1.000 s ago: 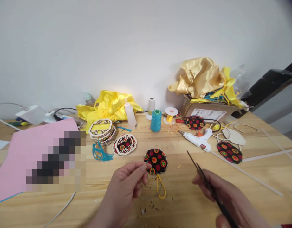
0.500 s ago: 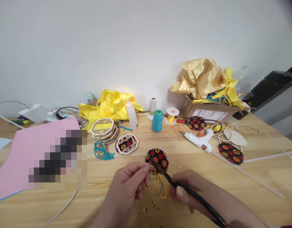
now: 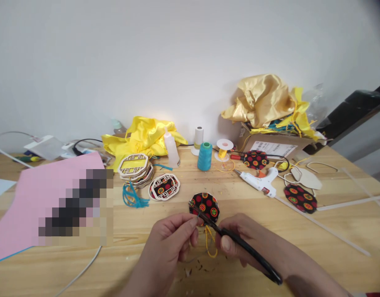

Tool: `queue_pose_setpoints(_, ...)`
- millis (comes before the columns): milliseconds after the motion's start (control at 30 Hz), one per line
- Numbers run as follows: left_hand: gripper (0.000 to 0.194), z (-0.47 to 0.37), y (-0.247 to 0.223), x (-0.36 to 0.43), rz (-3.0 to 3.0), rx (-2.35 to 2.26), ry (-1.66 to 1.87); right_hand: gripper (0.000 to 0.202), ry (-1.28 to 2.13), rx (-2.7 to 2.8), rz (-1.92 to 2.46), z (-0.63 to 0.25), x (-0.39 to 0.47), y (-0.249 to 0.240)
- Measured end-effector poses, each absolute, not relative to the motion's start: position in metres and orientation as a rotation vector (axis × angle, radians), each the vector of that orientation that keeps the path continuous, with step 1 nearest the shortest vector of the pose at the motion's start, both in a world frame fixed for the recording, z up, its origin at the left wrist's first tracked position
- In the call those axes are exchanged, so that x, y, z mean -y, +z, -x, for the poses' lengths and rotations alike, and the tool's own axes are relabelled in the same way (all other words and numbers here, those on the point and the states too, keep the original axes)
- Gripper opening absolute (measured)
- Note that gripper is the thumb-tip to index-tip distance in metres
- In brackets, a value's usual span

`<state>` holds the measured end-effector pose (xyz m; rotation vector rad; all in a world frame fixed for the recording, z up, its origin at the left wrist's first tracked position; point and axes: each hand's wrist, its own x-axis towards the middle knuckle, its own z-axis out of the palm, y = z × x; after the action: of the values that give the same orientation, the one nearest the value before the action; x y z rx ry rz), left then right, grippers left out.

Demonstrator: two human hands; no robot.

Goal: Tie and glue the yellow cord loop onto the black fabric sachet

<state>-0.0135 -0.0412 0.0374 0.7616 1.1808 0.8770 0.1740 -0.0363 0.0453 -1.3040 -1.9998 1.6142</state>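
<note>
My right hand (image 3: 234, 233) is closed round black-handled scissors (image 3: 250, 253), whose dark blades reach left across a round patterned fabric piece (image 3: 210, 202). The fabric piece lies on the table, black with red and orange flower circles. My left hand (image 3: 177, 235) pinches what looks like a thin thread between thumb and forefinger, right beside the blades. A yellow cord loop (image 3: 212, 247) hangs from the near edge of the fabric piece, between my hands. Whether the blades touch the thread I cannot tell.
Behind the hands stand a teal thread cone (image 3: 205, 156), a white spool (image 3: 199, 138) and a white bottle (image 3: 172, 149). A white glue gun (image 3: 258, 182) lies to the right. Openwork wooden frames (image 3: 133, 165) are stacked at left, near pink sheeting (image 3: 53, 181).
The scissors and my right hand have shifted slightly left and up, bringing the blades further past my left fingertips. My left hand has barely moved.
</note>
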Motion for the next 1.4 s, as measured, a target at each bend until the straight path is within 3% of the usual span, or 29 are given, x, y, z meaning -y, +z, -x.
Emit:
queue_pose_setpoints(167,0.017,0.013,0.036,0.040,-0.752,-1.183,0.872,0.051,1.647,1.993,1.295,-0.175,0.035,0.043)
queue_pose_setpoints(967,0.019,0.013,0.035,0.040,-0.746,-1.188,0.879,0.027,1.780,1.824,1.212,-0.171,0.030,0.050)
queue_pose_setpoints(1267,0.017,0.018,0.028,0.036,-0.666,-1.166,0.948,0.013,1.604,2.020,1.512,-0.179,0.048,0.054)
queue_pose_setpoints(1400,0.017,0.025,0.025,0.033,-0.605,-1.175,1.003,0.003,1.321,2.259,1.798,-0.198,0.064,0.061)
